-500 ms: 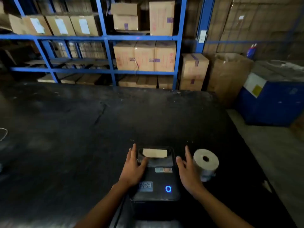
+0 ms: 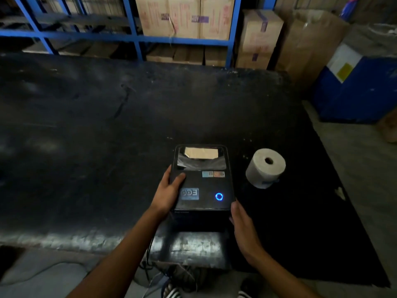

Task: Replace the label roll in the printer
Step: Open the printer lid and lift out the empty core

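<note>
- Head view: printer [image 2: 203, 179] sits on the black counter [image 2: 86, 136], near my edge, lid down, blue ring light [image 2: 219, 196] lit on top.
- Window at the far end of the lid shows a tan label roll [image 2: 200, 153] inside.
- My left hand [image 2: 168, 191] grips the printer's left edge: thumb on top of the lid, fingers wrapped down the side. Clamped on the printer.
- My right hand [image 2: 241, 222] is at the near right corner of the printer, fingers together and flat against the side. Touching, not curled round anything I can see; whether it actually grips, can't tell.
- Spare label roll [image 2: 265, 167], white, stands on the counter just right of the printer, tilted, core hole facing up toward me. Not touching the printer or either hand.
- Cables [image 2: 154, 267] hang below the counter edge in front of me.
- Behind the counter: blue shelving [image 2: 137, 38] with cardboard boxes [image 2: 184, 17]; blue bin [image 2: 354, 91] far right on the floor.
</note>
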Tool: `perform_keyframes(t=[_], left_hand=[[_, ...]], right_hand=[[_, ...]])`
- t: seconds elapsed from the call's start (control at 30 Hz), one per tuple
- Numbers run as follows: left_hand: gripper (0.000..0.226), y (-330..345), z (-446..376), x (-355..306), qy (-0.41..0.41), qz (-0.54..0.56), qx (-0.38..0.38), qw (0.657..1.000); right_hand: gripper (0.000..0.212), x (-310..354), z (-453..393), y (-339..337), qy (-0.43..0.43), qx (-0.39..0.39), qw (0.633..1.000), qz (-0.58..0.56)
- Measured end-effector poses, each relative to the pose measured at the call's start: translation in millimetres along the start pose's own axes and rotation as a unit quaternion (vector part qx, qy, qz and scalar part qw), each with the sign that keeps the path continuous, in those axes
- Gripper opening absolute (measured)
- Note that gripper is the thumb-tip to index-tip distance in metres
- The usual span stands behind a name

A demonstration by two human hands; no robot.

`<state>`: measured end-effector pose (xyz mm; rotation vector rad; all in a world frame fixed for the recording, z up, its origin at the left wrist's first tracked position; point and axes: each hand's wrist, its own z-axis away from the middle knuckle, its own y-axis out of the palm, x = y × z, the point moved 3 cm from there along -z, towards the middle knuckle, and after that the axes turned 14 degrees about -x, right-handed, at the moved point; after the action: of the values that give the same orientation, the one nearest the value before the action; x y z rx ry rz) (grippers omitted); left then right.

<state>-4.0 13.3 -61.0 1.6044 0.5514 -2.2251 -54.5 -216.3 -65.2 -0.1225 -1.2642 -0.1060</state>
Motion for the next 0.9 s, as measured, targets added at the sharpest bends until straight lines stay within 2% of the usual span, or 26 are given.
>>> perform_keyframes(t=[0.13, 0.27, 0.47, 0.7, 0.9], left_hand=[[0.047, 1.4, -2.6, -2.1, 0.007, 0.011, 0.004, 1.0], [0.045, 1.4, -6.9, -11.8, 0.013, 0.02, 0.0, 1.0], [0.045, 3.4, -8.3, -19.1, 0.021, 0.036, 0.0, 0.999], [0.041, 5.5, 0.3, -3.3, -0.013, 0.072, 0.008, 0.997], [0.046, 4.5, 2.2, -6.0, -0.023, 0.07, 0.031, 0.997]], right_hand=[[0.043, -1.8, 3.9, -0.9, -0.014, -0.035, 0.999, -0.028], [0.027, 5.7, -8.6, -4.1, -0.026, -0.024, 0.999, -0.025], [0.027, 5.0, -18.6, -4.1, -0.052, -0.031, 0.998, 0.003], [0.024, -5.2, -17.6, -14.9, -0.076, -0.017, 0.992, 0.098], [0.021, -2.9, -13.9, -13.4, -0.087, -0.014, 0.992, 0.096]])
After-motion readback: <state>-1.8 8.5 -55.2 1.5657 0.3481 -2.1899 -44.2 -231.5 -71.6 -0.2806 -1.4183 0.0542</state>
